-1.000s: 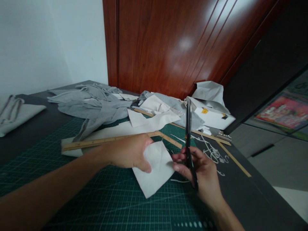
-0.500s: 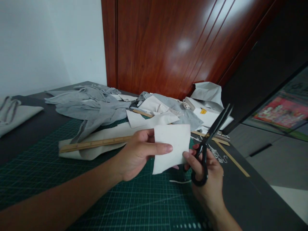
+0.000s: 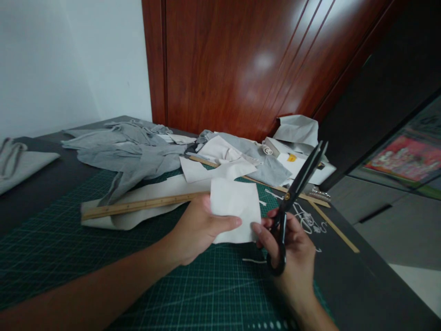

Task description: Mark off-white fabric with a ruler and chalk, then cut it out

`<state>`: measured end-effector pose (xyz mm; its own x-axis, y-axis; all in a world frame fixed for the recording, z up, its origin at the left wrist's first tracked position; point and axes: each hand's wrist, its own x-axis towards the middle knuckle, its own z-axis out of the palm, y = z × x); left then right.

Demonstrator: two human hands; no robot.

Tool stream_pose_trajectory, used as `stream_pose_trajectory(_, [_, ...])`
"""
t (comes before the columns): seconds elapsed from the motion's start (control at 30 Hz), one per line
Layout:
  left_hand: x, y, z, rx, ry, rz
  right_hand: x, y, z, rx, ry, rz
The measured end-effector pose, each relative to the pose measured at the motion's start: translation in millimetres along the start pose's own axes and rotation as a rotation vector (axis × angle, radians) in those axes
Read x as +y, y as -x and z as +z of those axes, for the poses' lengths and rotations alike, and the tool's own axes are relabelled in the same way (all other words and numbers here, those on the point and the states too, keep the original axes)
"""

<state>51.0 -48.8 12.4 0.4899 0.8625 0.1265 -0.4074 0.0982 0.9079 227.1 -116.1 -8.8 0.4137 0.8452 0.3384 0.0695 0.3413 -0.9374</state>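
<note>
My left hand (image 3: 201,230) pinches a small white fabric square (image 3: 234,209) and holds it upright above the green cutting mat (image 3: 103,257). My right hand (image 3: 291,248) grips black scissors (image 3: 296,193) by the handles, with fingers through the loops. The blades point up and to the right and are slightly parted. My right fingertips touch the lower right edge of the square.
A wooden ruler (image 3: 138,204) lies on a cream fabric strip (image 3: 144,197) behind my hands. Grey cloth (image 3: 131,151), white scraps (image 3: 220,161) and a white box (image 3: 303,168) crowd the back of the dark table. Thin wooden sticks (image 3: 330,225) and white threads (image 3: 306,220) lie at right.
My left hand lifted the white square off the mat and turned it upright. The scissors tilted from vertical to pointing up-right, then drew a little closer to the fabric.
</note>
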Motion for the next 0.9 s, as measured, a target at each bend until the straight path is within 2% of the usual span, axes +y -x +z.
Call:
stream_pose_trajectory(0.13, [21.9,-5.3,-8.3,0.063,-0.116,0.19,3.1,3.3,-0.9,-0.116,0.02,0.056])
stream_pose_trajectory(0.3, [53.5,-8.1,-11.0,0.091,0.021,0.366,5.6,9.0,-2.3,-0.365,0.019,0.068])
stream_pose_trajectory(0.47, [58.0,-10.0,-12.1,0.181,0.059,0.426,7.8,15.5,-1.0,-0.553,-0.042,0.071])
stream_pose_trajectory(0.7, [55.8,-11.6,-12.9,0.207,0.044,0.426,10.7,18.9,-3.7,-0.62,-0.047,0.113])
stream_pose_trajectory(0.9, [56.2,-11.9,-13.0,0.243,0.0,0.438,9.9,22.0,-0.8,-0.544,0.003,0.103])
